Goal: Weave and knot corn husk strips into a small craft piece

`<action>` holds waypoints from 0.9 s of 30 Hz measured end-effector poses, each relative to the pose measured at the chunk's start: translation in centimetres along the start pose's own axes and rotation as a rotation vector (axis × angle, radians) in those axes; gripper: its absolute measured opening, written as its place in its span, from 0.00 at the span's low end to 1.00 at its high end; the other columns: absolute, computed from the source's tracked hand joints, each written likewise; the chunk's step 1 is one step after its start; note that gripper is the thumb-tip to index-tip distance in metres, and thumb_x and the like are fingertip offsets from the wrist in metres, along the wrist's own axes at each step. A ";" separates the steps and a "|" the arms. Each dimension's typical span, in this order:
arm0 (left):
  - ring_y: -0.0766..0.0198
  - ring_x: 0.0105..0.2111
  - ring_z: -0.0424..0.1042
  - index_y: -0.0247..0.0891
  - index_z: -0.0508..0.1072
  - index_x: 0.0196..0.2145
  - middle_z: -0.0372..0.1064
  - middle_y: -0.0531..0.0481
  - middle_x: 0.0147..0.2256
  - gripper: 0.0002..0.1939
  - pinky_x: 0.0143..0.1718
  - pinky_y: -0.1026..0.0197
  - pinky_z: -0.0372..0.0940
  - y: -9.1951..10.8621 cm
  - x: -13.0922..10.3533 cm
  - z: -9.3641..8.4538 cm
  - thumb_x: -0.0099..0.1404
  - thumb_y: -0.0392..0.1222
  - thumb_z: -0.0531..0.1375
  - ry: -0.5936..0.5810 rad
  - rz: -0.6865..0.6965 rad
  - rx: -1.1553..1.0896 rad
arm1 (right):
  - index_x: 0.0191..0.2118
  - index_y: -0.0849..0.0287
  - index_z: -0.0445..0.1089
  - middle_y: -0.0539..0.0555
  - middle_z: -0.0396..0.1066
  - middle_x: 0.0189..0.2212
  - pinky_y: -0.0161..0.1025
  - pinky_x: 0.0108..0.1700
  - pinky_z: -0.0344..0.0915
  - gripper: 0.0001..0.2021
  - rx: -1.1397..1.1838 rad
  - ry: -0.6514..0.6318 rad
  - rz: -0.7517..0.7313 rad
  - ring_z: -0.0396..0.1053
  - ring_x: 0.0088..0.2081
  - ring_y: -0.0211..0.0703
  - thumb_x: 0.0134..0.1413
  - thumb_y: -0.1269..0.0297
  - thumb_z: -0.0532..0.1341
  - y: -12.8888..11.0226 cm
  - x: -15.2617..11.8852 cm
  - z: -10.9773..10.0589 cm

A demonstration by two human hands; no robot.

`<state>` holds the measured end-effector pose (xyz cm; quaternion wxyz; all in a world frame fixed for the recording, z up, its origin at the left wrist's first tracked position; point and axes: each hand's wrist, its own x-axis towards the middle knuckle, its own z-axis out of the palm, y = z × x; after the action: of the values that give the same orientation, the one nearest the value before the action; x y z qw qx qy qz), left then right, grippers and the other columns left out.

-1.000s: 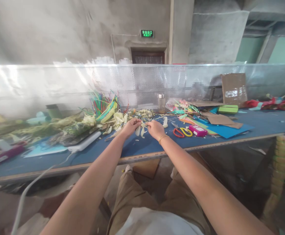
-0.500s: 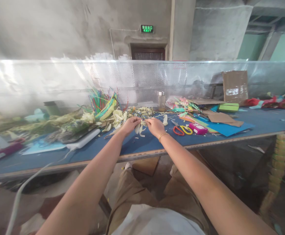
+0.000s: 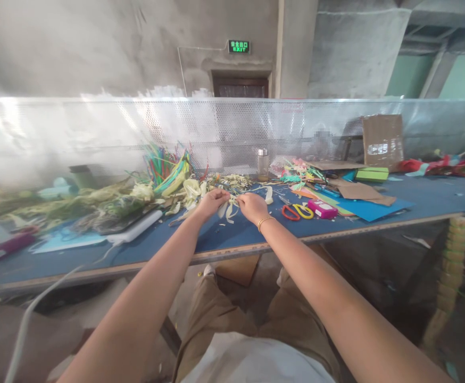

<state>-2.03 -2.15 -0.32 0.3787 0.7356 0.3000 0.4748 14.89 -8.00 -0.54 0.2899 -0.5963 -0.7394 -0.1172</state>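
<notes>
My left hand (image 3: 213,203) and my right hand (image 3: 253,206) meet over the blue tabletop (image 3: 232,236), fingers pinched and almost touching. Between them hangs a small bunch of pale cream strips (image 3: 229,210), curling down toward the table. Both pinches close on this strip bunch; the exact contact is too small to see. Right of my right hand lie scissors (image 3: 297,212) with one red and one yellow handle loop. Past my left hand is a heap of cream petal-like pieces (image 3: 192,189).
Coloured stems (image 3: 168,165) are piled behind on the left, near a lidded clear bottle (image 3: 263,165). A magenta box (image 3: 322,209), blue sheets (image 3: 370,210) and cardboard (image 3: 364,190) lie right. A white power strip (image 3: 136,227) trails a cable (image 3: 52,287) over the table edge.
My hands stay in nearly the same place. The fingers have shifted slightly, with the right ones curled in a little more, and the cream strips hang a bit differently.
</notes>
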 end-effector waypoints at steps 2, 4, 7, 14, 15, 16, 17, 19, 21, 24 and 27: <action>0.68 0.23 0.62 0.35 0.73 0.32 0.67 0.53 0.23 0.16 0.26 0.65 0.56 -0.1 0.1 0.0 0.51 0.51 0.65 -0.001 -0.005 0.011 | 0.41 0.53 0.74 0.55 0.73 0.38 0.35 0.39 0.57 0.18 -0.009 0.003 0.001 0.68 0.41 0.42 0.64 0.57 0.47 0.1 0.0 0.1; 0.68 0.23 0.62 0.35 0.73 0.33 0.67 0.53 0.23 0.17 0.26 0.65 0.56 -0.2 0.1 -0.1 0.51 0.51 0.65 -0.004 -0.009 0.015 | 0.41 0.53 0.74 0.55 0.73 0.38 0.35 0.39 0.57 0.18 -0.015 -0.002 0.010 0.68 0.41 0.42 0.64 0.58 0.47 0.1 0.1 0.1; 0.68 0.23 0.63 0.35 0.74 0.33 0.68 0.53 0.24 0.18 0.25 0.65 0.56 -0.3 0.2 -0.1 0.50 0.51 0.65 0.010 -0.018 0.023 | 0.44 0.52 0.74 0.54 0.73 0.39 0.35 0.40 0.57 0.17 -0.001 0.000 0.006 0.68 0.42 0.42 0.64 0.59 0.47 0.2 0.1 0.1; 0.69 0.19 0.60 0.36 0.73 0.29 0.66 0.54 0.20 0.17 0.22 0.65 0.54 -0.2 0.1 -0.2 0.49 0.53 0.65 0.019 -0.107 0.009 | 0.48 0.49 0.72 0.54 0.73 0.40 0.35 0.41 0.59 0.17 0.048 0.035 0.003 0.68 0.42 0.42 0.64 0.61 0.48 0.4 0.2 0.2; 0.70 0.19 0.59 0.36 0.72 0.28 0.66 0.54 0.20 0.17 0.22 0.65 0.54 -0.1 0.1 -0.2 0.49 0.53 0.65 0.020 -0.113 0.004 | 0.48 0.49 0.72 0.54 0.73 0.40 0.35 0.41 0.59 0.17 0.049 0.035 0.006 0.68 0.42 0.42 0.64 0.61 0.48 0.3 0.3 0.2; 0.70 0.18 0.59 0.36 0.72 0.27 0.65 0.54 0.20 0.16 0.21 0.65 0.53 -0.1 0.1 -0.2 0.49 0.53 0.65 0.020 -0.117 -0.001 | 0.48 0.48 0.72 0.54 0.73 0.40 0.35 0.41 0.59 0.17 0.051 0.034 0.008 0.69 0.42 0.42 0.64 0.61 0.48 0.3 0.3 0.1; 0.70 0.18 0.59 0.36 0.71 0.26 0.65 0.54 0.19 0.16 0.21 0.65 0.53 -0.1 0.1 -0.2 0.49 0.53 0.65 0.017 -0.120 -0.004 | 0.48 0.48 0.73 0.54 0.72 0.40 0.35 0.41 0.59 0.17 0.052 0.034 0.009 0.69 0.42 0.42 0.64 0.61 0.48 0.3 0.3 0.1; 0.70 0.17 0.58 0.36 0.71 0.26 0.64 0.55 0.18 0.16 0.20 0.66 0.53 0.0 0.0 -0.2 0.50 0.52 0.65 0.003 -0.124 -0.004 | 0.49 0.48 0.73 0.54 0.72 0.40 0.35 0.41 0.59 0.17 0.057 0.034 0.005 0.68 0.42 0.42 0.64 0.62 0.48 0.3 0.3 0.1; 0.70 0.17 0.59 0.36 0.72 0.27 0.65 0.54 0.19 0.15 0.20 0.66 0.53 0.0 0.0 -0.2 0.50 0.51 0.65 -0.008 -0.127 -0.008 | 0.49 0.48 0.72 0.54 0.72 0.41 0.34 0.42 0.59 0.17 0.061 0.037 0.001 0.68 0.42 0.41 0.64 0.63 0.49 0.4 0.3 0.2; 0.70 0.18 0.60 0.35 0.73 0.28 0.66 0.54 0.19 0.15 0.21 0.66 0.54 0.0 0.0 -0.2 0.49 0.50 0.65 -0.009 -0.131 -0.024 | 0.49 0.48 0.72 0.54 0.72 0.41 0.34 0.42 0.59 0.17 0.060 0.045 -0.010 0.69 0.43 0.41 0.63 0.63 0.49 0.4 0.3 0.2; 0.70 0.18 0.60 0.35 0.73 0.28 0.66 0.54 0.19 0.15 0.21 0.66 0.55 0.2 0.0 -0.1 0.49 0.50 0.65 -0.006 -0.132 -0.024 | 0.50 0.48 0.72 0.54 0.72 0.40 0.35 0.43 0.59 0.17 0.060 0.048 -0.036 0.69 0.43 0.42 0.64 0.62 0.48 0.4 0.3 0.3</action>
<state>-2.12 -2.25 -0.15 0.4191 0.7109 0.3410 0.4502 15.11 -7.55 -0.69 0.3232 -0.5710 -0.7459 -0.1147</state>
